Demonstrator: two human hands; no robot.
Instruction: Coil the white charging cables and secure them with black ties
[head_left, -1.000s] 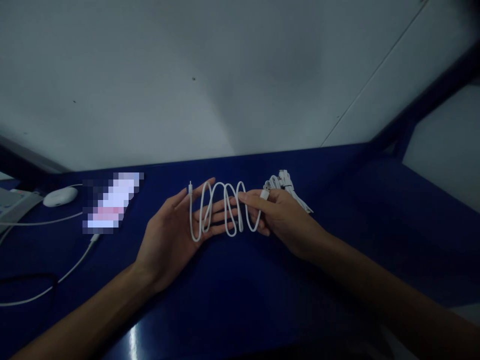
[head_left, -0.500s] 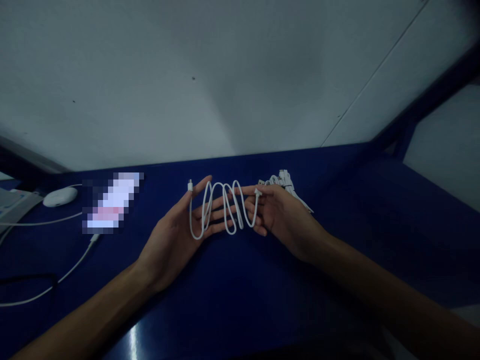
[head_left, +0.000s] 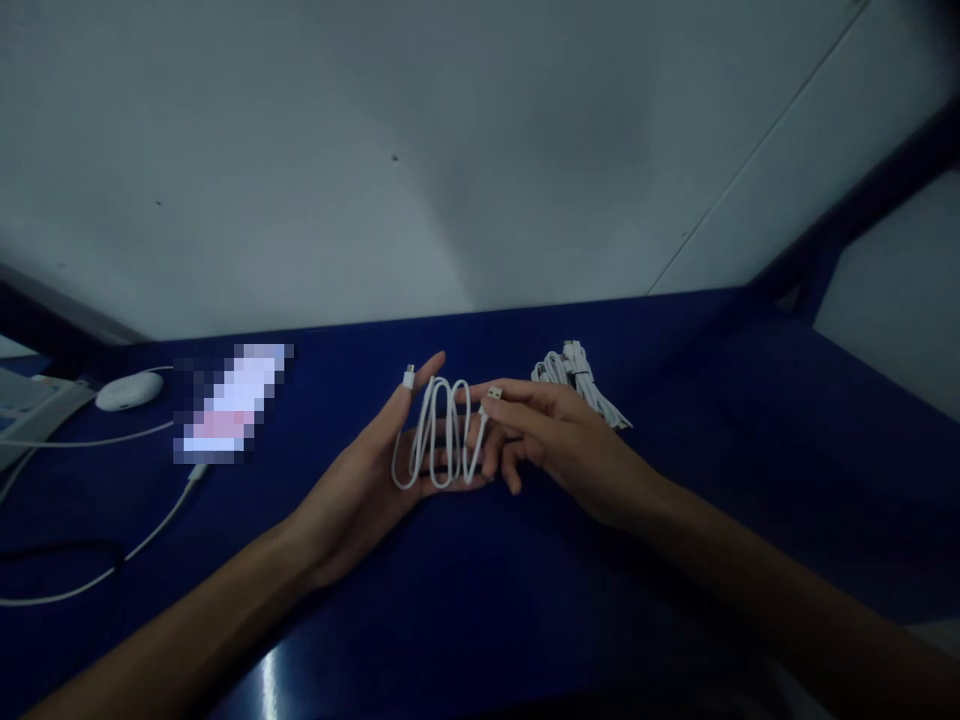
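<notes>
- The white cable is in the air between the two hands, above the worktop; it is gathered in several upright loops, drawn close together in front of the left fingers.
- The left hand is turned palm up, its fingers stretched out behind the loops; the thumb and forefinger grip the cable at its small plug, whose metal tip points up.
- The right hand pinches the other end, with the larger plug between thumb and forefinger; its other fingers are loosely bent, near the left fingertips.
- Behind the right hand lies a bundle of white cables, bound by a dark tie; it rests on the worktop, near the wall.
- On the left, well apart from the hands, lies a lit device, blurred into blocks; a white lead meets its near end, and a dark cord crosses that lead.
- Farther left sits a rounded white case; a pale box stands beside it, cut by the picture's edge.
</notes>
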